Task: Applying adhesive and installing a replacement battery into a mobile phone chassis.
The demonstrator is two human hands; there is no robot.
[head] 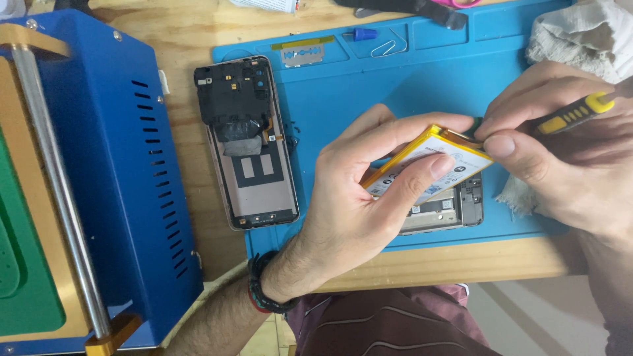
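My left hand (pixel 359 191) grips a flat phone battery (pixel 432 158) with a white face and yellow edges, tilted above an opened phone body (pixel 455 207) on the blue work mat (pixel 395 79). My right hand (pixel 560 151) holds a small yellow-and-black tool (pixel 573 113), its fingertips pinching at the battery's upper right corner. The tool's tip is hidden by my fingers.
A second opened phone frame (pixel 247 142) lies at the mat's left edge. A blue metal machine (pixel 125 171) with a steel bar fills the left. A white cloth (pixel 580 36) sits at the top right. A paper clip (pixel 389 47) and a razor blade (pixel 303 54) lie on the mat.
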